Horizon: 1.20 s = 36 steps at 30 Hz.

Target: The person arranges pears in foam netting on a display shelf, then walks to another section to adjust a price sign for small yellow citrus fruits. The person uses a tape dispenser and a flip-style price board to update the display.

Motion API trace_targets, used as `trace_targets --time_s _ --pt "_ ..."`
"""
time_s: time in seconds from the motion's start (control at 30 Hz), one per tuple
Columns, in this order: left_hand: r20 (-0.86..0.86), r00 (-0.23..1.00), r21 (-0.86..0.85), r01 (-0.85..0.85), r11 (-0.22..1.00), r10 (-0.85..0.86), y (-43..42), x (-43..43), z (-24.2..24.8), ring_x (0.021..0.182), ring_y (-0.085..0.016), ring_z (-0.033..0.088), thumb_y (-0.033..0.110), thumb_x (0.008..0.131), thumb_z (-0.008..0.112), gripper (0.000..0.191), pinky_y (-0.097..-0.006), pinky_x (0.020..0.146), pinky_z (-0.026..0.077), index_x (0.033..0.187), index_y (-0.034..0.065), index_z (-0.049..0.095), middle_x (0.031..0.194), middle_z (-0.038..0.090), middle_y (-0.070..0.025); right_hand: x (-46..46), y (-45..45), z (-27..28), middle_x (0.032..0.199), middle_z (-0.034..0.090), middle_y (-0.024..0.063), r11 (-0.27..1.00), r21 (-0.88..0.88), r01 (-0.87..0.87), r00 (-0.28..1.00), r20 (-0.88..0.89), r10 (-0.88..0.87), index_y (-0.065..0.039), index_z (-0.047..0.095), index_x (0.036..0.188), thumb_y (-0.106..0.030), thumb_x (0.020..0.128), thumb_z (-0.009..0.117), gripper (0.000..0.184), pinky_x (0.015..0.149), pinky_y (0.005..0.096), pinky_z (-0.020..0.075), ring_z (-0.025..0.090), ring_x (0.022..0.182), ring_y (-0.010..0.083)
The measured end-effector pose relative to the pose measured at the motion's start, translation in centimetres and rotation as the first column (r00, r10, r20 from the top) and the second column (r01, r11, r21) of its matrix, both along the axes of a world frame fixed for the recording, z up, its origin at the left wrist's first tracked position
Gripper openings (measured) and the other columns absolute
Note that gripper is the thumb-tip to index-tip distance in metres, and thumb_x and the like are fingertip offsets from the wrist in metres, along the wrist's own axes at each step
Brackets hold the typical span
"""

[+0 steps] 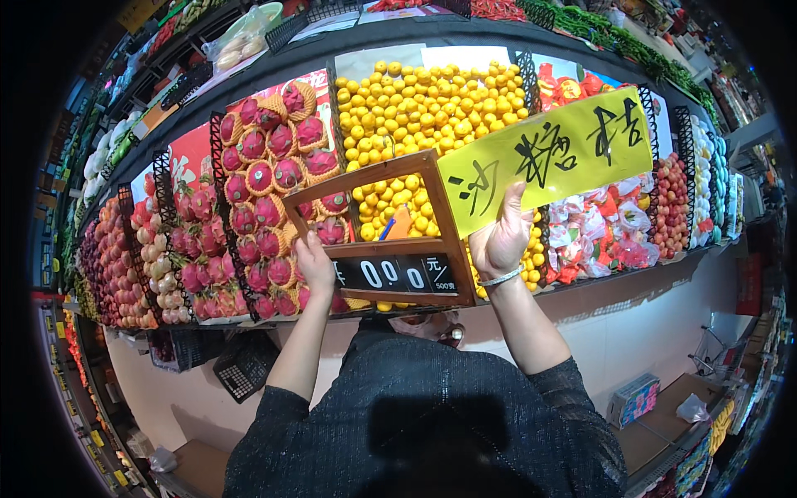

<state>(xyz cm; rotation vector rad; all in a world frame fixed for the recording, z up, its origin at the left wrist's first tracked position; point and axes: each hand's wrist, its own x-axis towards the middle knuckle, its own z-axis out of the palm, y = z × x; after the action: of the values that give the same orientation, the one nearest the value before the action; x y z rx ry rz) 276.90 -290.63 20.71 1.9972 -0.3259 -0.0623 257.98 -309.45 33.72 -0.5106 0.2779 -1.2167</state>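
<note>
My left hand (315, 264) grips the left side of a wooden price-sign frame (462, 261) with a hook on top and an open upper window. Its lower part carries a black price panel (398, 272) with white digits. In my right hand (502, 239) is a yellow card (560, 152) with black handwritten characters, pinched under the thumb at its lower edge. The card's left end meets the frame's right side. Behind both lies a sloped bed of small yellow citrus fruits (429, 103). An orange tag with a blue pen-like object (388, 228) shows through the window.
Dragon fruits in foam nets (252, 144) fill the section left of the citrus. Wrapped fruits (598, 230) and red round fruits (671, 205) lie to the right. Black lattice dividers (225, 205) separate sections. A black crate (246, 367) and a printed carton (634, 399) are lower down.
</note>
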Motion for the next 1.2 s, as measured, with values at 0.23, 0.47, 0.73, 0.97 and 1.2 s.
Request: trace_targets --time_s 0.23,0.47,0.73,0.97,1.2 --pt "-0.078 0.996 -0.049 0.037 0.998 -0.041 -1.3 -0.3 1.3 0.072 -0.019 0.051 0.030 0.096 0.043 0.033 -0.0335 0.068 0.041 0.092 -0.0017 0.050 0.077 0.055 -0.0114 -1.3 -1.5 2.0 0.115 0.055 0.0107 0.994 -0.016 -0.106 0.948 -0.303 0.096 0.003 0.050 0.114 -0.021 0.095 0.045 0.031 0.095 0.0362 0.0398 0.052 0.107 0.0199" --pt "-0.073 0.993 -0.142 0.085 0.986 -0.096 -2.2 -0.7 2.2 0.074 -0.015 0.050 0.028 0.096 0.044 0.030 -0.0298 0.071 0.041 0.093 -0.0010 0.051 0.080 0.055 -0.0070 -4.8 -4.9 2.6 0.098 0.063 0.0111 0.959 -0.036 -0.280 0.908 -0.335 0.252 0.006 0.057 0.101 -0.007 0.091 0.052 0.018 0.081 0.0315 0.0502 0.062 0.088 0.0186" --pt "-0.100 0.966 -0.190 0.218 0.957 -0.240 -4.4 -1.8 2.7 0.081 -0.014 0.048 0.026 0.096 0.045 0.029 -0.0301 0.076 0.041 0.096 -0.0021 0.050 0.085 0.053 -0.0091 -6.3 -3.7 1.1 0.093 0.063 0.0040 0.966 -0.058 -0.253 0.899 -0.382 0.213 0.002 0.062 0.098 -0.008 0.086 0.061 0.016 0.073 0.0235 0.0441 0.057 0.080 0.0100" --pt "-0.150 0.939 -0.275 0.260 0.926 -0.308 -5.5 -2.3 2.7 0.079 -0.009 0.045 0.027 0.097 0.043 0.027 -0.0252 0.073 0.039 0.094 0.0015 0.049 0.085 0.052 -0.0027 -9.7 -7.1 4.3 0.099 0.062 0.0083 0.984 0.057 0.167 0.965 -0.215 -0.152 -0.002 0.056 0.102 -0.015 0.089 0.055 0.018 0.071 0.0286 0.0552 0.063 0.085 0.0154" --pt "-0.241 0.809 -0.443 0.399 0.803 -0.535 -6.4 -2.5 4.0 0.077 -0.008 0.050 0.029 0.097 0.043 0.027 -0.0223 0.069 0.043 0.107 0.0033 0.045 0.088 0.053 -0.0024 -9.5 -8.7 2.3 0.087 0.060 0.0013 0.986 0.123 -0.109 0.817 -0.554 0.159 -0.007 0.055 0.107 -0.009 0.081 0.065 0.028 0.063 0.0291 0.0552 0.057 0.068 0.0095"
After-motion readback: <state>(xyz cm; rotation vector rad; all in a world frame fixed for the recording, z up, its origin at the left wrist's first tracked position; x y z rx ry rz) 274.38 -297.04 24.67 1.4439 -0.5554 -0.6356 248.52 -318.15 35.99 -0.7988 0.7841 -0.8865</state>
